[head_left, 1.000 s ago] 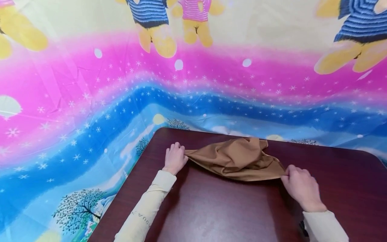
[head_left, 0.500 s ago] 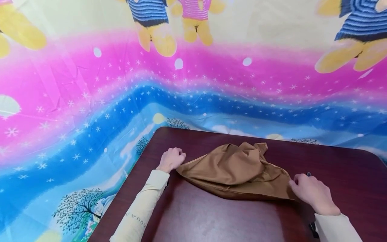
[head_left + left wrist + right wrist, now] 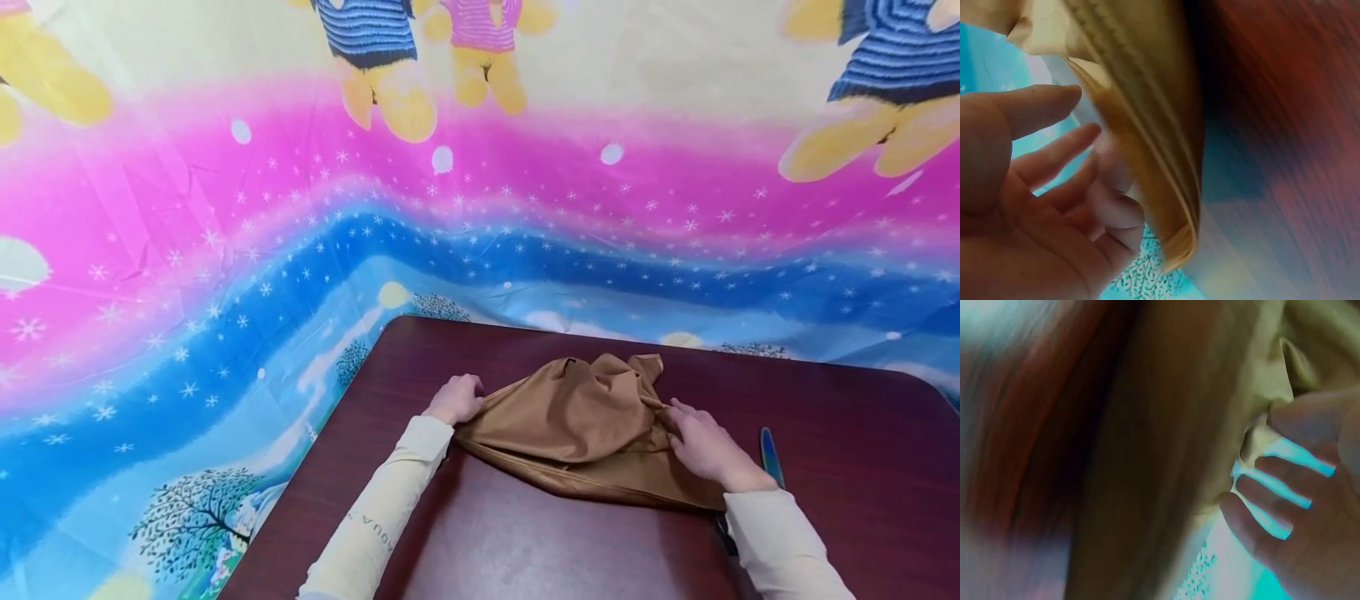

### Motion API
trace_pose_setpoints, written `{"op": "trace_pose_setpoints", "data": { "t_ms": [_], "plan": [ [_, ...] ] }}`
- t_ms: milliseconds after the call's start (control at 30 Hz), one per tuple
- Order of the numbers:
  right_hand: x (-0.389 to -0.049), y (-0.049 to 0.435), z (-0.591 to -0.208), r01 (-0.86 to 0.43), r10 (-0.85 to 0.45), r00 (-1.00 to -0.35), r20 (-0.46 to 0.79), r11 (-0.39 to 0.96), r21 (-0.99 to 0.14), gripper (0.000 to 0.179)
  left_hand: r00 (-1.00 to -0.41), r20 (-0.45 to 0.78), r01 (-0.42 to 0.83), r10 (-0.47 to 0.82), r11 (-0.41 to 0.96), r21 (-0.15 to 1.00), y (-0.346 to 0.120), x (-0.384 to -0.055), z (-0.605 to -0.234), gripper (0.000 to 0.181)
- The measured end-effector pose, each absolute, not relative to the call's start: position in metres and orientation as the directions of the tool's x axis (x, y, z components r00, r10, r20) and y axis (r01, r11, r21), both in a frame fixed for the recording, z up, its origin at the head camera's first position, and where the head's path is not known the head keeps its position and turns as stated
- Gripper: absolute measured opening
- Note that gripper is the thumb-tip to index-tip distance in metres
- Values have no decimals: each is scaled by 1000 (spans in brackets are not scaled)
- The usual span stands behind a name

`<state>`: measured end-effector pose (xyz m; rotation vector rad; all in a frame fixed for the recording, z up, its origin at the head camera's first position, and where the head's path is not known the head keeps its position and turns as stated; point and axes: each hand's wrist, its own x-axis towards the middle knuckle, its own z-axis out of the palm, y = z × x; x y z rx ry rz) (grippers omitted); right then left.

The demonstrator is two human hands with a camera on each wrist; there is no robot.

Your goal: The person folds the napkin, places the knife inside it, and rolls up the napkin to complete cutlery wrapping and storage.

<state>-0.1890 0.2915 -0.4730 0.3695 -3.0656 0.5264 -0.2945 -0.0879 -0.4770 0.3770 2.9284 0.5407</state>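
Note:
A crumpled brown cloth (image 3: 577, 417) with a stitched hem lies on the dark red-brown table, its front edge showing two layers. At its left end, my left hand (image 3: 456, 400) is beside the edge. In the left wrist view the thumb and bent fingers of the left hand (image 3: 1047, 175) stand apart close to the hem (image 3: 1147, 125), pinching nothing that I can see. The right hand (image 3: 705, 442) reaches over the cloth's right side. In the right wrist view, its thumb (image 3: 1310, 415) touches a fold while the fingers stay spread and fairly straight.
Right of the right hand, a slim dark object with a blue-green sheen (image 3: 771, 457) lies on the table (image 3: 862, 450); its kind is unclear. Behind the table hangs a printed curtain (image 3: 525, 183) with pink and blue bands.
The cloth has come toward me and down, its front edge dropping lower. Both hands moved outward and nearer, then inward over its sides. The slim object, earlier mostly hidden, now shows.

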Motion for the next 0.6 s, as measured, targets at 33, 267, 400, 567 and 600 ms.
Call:
{"op": "trace_pose_setpoints", "data": {
  "t_ms": [33, 267, 400, 567, 600],
  "plan": [
    [-190, 289, -475, -231, -231, -972, 40, 917, -326, 40, -958, -96, 217, 269, 903, 371, -86, -295, -477, 21],
    [-193, 285, -477, -197, -209, -978, -3, 930, -311, 35, -960, -94, 214, 264, 907, 363, -80, -295, -478, 11],
    [-193, 287, -476, -202, -223, -974, -37, 933, -298, 26, -973, -97, 163, 208, 923, 348, -86, -295, -473, 13],
    [-188, 295, -471, -111, -157, -980, -122, 940, -323, 16, -974, -165, 81, 154, 921, 382, -103, -292, -460, 22],
    [-186, 297, -469, -95, -146, -980, -136, 940, -327, 17, -972, -186, 63, 142, 924, 377, -107, -291, -457, 21]
  ]
}}
